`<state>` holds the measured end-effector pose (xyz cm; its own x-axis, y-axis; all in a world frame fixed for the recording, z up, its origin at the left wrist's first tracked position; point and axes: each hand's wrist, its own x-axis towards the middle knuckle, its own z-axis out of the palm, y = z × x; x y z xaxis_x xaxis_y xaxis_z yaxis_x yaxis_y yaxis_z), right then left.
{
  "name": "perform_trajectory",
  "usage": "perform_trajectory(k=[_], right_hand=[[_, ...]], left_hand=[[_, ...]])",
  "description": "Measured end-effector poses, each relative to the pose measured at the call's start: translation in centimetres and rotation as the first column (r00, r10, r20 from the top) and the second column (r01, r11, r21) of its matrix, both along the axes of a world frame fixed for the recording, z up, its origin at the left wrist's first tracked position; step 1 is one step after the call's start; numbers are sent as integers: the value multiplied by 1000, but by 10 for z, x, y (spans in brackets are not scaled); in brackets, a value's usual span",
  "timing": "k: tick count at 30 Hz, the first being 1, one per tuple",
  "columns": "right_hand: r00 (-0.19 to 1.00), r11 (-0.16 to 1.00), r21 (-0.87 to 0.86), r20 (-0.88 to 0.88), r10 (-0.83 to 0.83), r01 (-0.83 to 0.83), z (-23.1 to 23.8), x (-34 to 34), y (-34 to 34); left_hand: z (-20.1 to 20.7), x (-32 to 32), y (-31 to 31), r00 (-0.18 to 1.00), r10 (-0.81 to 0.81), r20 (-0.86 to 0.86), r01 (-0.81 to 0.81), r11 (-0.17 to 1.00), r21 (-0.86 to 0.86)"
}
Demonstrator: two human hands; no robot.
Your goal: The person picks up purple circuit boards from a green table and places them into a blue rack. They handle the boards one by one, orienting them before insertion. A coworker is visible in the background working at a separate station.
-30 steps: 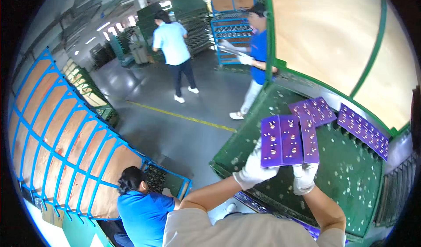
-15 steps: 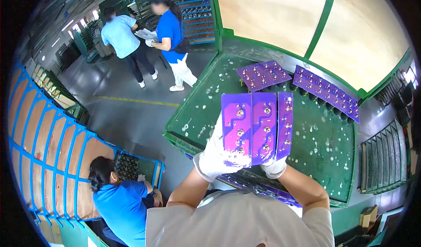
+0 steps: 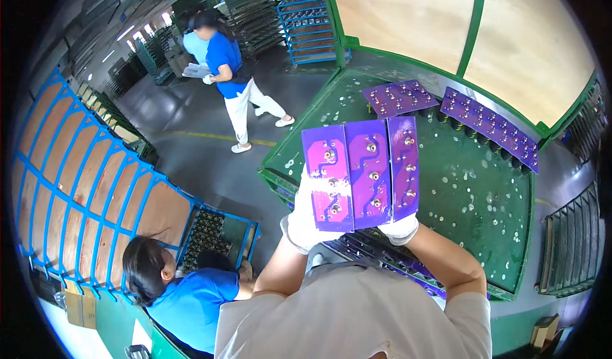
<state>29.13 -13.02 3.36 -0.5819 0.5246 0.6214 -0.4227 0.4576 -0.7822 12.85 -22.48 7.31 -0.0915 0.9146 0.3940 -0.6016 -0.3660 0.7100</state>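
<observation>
Both my hands, in white gloves, hold up a purple circuit board (image 3: 370,187) in front of me. Two seams split it into three strips, each with a column of shiny metal studs, and glare whitens its left strip. My left hand (image 3: 304,215) grips the board's lower left side, fingers mostly hidden behind it. At the lower right edge, my right hand (image 3: 400,229) closes on it, its fingers also out of sight underneath. Beyond it, a purple board panel (image 3: 400,99) and a longer board panel (image 3: 489,129) rest studs up on the green table, dark parts showing beneath.
The green table (image 3: 472,212) is spotted white, with a framed pale panel (image 3: 408,21) along its back. More purple boards (image 3: 408,266) sit below my hands. A co-worker in blue (image 3: 191,301) sits left beside a tray of parts (image 3: 201,234); two people walk behind. Blue racks (image 3: 95,199) stand left.
My view has shifted, and the held board sits slightly further left and higher, still in both hands. The two people behind have moved, one now mostly hiding the other.
</observation>
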Motion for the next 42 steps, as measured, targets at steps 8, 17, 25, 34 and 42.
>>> perform_trajectory(k=[8, 17, 25, 34, 42], right_hand=[[837, 704, -456, -357, 415, -544, 3, 2, -1], [982, 994, 108, 183, -46, 27, -16, 4, 4], [1000, 1000, -25, 28, 8, -7, -19, 1, 5], [897, 937, -186, -391, 205, -295, -27, -8, 6], [966, 999, -21, -256, 31, -37, -15, -6, 1]], left_hand=[[8, -2, -3, 804, -263, 534, 373, 921, -109], [28, 11, -11, 560, -424, 712, 526, 846, 90], [22, 14, -10, 870, -128, 476, 253, 945, -207], [23, 17, -20, 711, 330, -621, -392, 919, 40], [20, 12, -16, -33, 649, -760, -480, 657, 582]])
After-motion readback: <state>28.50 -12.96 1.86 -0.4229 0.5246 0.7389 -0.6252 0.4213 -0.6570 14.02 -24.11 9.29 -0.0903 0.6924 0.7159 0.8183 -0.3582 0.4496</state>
